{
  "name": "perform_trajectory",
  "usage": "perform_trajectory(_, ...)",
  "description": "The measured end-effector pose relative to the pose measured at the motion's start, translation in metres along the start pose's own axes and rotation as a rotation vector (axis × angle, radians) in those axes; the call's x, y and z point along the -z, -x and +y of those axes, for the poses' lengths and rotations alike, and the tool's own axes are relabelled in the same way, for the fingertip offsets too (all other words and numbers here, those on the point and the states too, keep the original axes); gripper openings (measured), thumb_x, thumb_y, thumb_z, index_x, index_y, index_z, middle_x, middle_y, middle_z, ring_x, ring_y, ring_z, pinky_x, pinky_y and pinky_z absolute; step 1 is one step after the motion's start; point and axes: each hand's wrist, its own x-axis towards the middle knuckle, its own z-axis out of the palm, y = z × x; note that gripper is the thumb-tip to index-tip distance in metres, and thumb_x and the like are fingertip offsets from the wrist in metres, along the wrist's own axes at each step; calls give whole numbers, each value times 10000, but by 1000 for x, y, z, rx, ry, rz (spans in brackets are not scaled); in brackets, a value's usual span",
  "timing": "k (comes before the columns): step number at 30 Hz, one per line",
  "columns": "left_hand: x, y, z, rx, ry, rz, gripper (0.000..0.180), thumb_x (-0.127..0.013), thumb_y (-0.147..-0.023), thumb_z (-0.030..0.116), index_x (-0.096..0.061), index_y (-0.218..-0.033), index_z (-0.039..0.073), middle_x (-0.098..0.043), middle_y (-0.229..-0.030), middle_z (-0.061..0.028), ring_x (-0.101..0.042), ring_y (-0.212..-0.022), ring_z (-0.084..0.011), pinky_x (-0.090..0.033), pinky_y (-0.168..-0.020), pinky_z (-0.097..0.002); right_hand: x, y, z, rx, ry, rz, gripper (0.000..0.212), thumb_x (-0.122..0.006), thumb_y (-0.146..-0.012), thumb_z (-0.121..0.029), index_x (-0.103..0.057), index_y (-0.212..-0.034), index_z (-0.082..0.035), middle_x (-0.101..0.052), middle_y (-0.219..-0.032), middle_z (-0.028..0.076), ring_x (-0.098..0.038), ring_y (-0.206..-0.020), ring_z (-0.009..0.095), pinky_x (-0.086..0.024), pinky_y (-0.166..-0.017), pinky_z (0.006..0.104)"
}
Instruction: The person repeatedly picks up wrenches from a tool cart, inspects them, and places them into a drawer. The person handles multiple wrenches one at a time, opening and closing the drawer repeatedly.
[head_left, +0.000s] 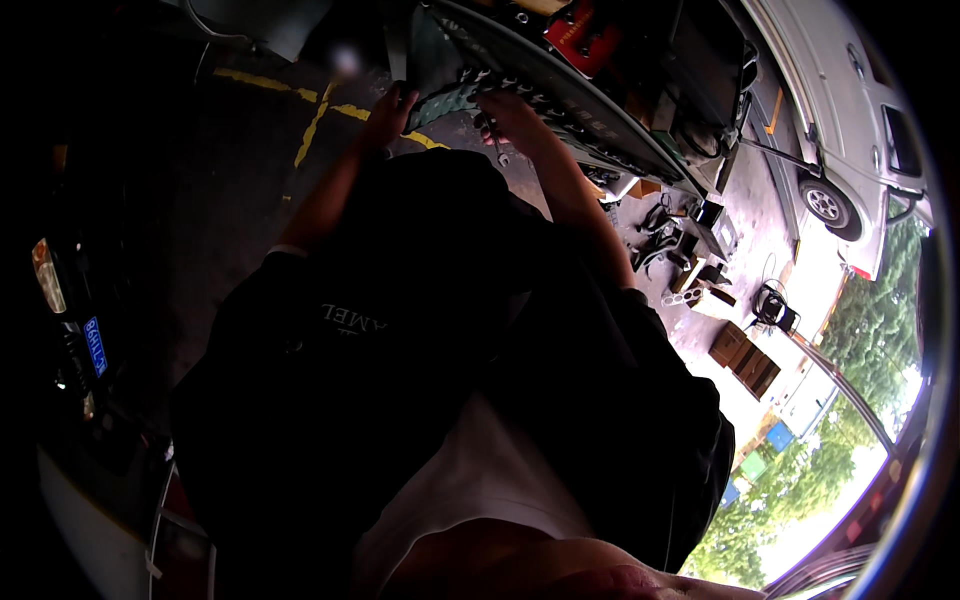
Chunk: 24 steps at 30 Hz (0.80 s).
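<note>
White shirt [490,470] lies closest to us, well behind both grips. Our right grip [510,118] pinches a metal wrench [502,157], its head hanging just below the fingers. Our left grip [388,117] meets the near edge of a green tool holder [440,106], but in the shade we cannot tell whether it is closed. If our pinch loosens, we could drop the wrench onto the floor [240,140] beneath; a leftward tug might tip the holder.

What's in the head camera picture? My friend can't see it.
A person's left hand holds a green tool holder and the right hand holds a wrench, above a dark floor with yellow lines; a white vehicle stands at right.
</note>
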Motion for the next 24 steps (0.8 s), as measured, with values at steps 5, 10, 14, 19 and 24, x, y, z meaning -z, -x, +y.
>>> perform_trajectory(5, 7, -6, 16, 87, 96, -89, 332, -525, -974, 312, -499, -1097, 4, -620, -917, -261, -602, -924, -461, -466, -739, -496, -2, -45, 14, -72, -70, -142, 241, -572, -953, -187, -606, -1047, 33, -653, -909, 127, -626, -672, 193, -532, -579, 314)
perform_trajectory(10, 13, -5, 30, 240, 194, -89, 315, -534, -970, 297, -508, -1081, 4, -624, -953, -258, -605, -940, -452, -471, -747, -482, -5, -83, 29, -130, -329, -142, 203, -566, -933, -123, -584, -983, 74, -652, -921, 170, -633, -683, 230, -534, -593, 345)
perform_trajectory(14, 14, -4, 32, 205, 153, -51, 317, -541, -969, 306, -518, -1066, 5, -630, -951, -255, -613, -937, -442, -475, -753, -472, -3, -99, 24, -176, -286, -146, 205, -555, -932, -120, -565, -993, 75, -660, -873, 188, -634, -629, 247, -533, -587, 328)
perform_trajectory(19, 14, -3, 34, 196, 131, -26, 325, -543, -971, 315, -518, -1057, 2, -636, -927, -246, -619, -915, -439, -479, -737, -465, -7, -94, 13, -240, -341, -49, 236, -559, -937, -154, -560, -1043, 56, -670, -906, 198, -672, -718, 269, -591, -661, 312)
perform_trajectory(24, 15, -3, 29, 179, 117, -44, 328, -542, -975, 321, -518, -1050, 3, -641, -914, -241, -624, -898, -432, -482, -715, -459, -8, -89, 8, -176, -455, -39, 285, -602, -929, -198, -558, -1111, 16, -617, -1013, 178, -677, -870, 307, -618, -694, 352)
